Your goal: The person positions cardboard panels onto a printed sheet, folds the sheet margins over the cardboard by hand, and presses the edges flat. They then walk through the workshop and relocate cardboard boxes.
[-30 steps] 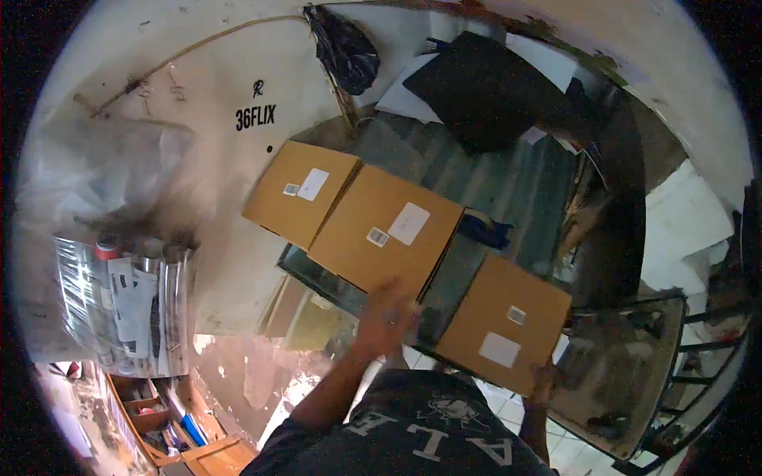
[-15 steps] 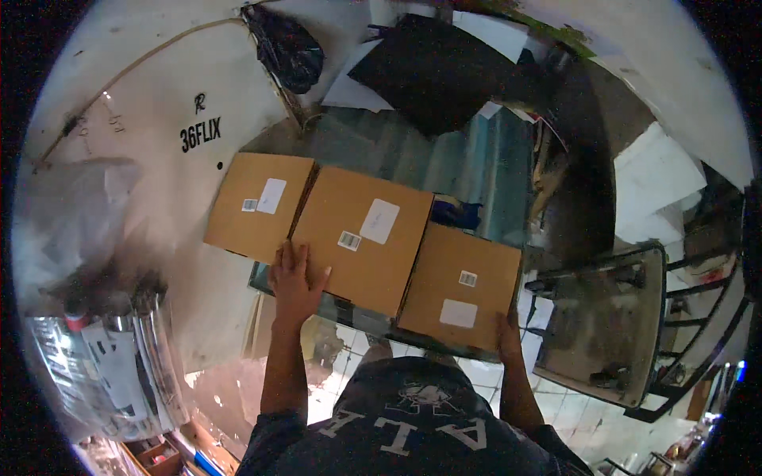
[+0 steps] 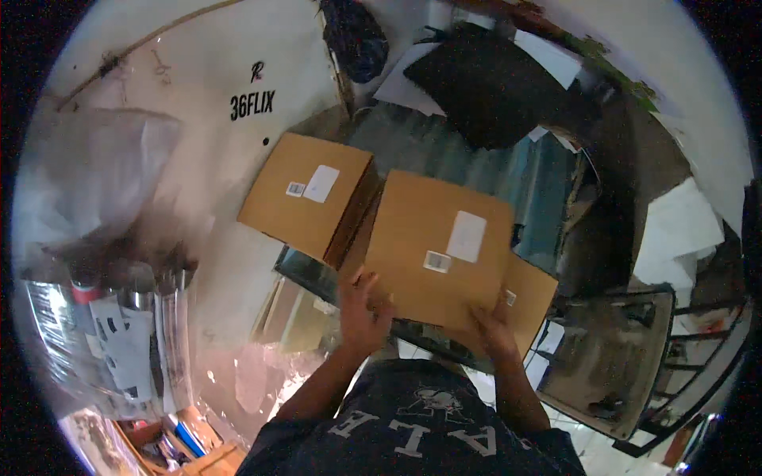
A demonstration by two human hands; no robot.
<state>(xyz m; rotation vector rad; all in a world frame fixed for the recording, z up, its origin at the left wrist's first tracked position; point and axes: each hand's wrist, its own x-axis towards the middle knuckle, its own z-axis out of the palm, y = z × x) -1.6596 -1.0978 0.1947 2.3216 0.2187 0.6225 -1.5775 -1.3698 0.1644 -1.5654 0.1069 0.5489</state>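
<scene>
Three brown cardboard boxes lie in a row, each with a white label and a barcode sticker. The middle cardboard box (image 3: pixel 425 218) looks raised, overlapping much of the right cardboard box (image 3: pixel 536 295). My left hand (image 3: pixel 365 316) grips its near left corner, fingers bent against the edge. With its fingers against the near right part of the same box, my right hand (image 3: pixel 494 329) holds the other side. The left cardboard box (image 3: pixel 278 190) stands apart from it, a gap showing its shaded side wall. The undersides of the boxes are hidden.
The boxes are over a greenish glassy table (image 3: pixel 468 163). A dark sheet (image 3: pixel 492 83) covers its far end, near a black plastic bag (image 3: pixel 355 40). A chair (image 3: pixel 607 357) stands at right. Plastic-wrapped rolls (image 3: pixel 119 341) and a wooden box (image 3: pixel 171 444) are at left.
My right hand has moved from the right box to the middle box. The middle box has come up and toward the right, over the right box. The whole view has shifted.
</scene>
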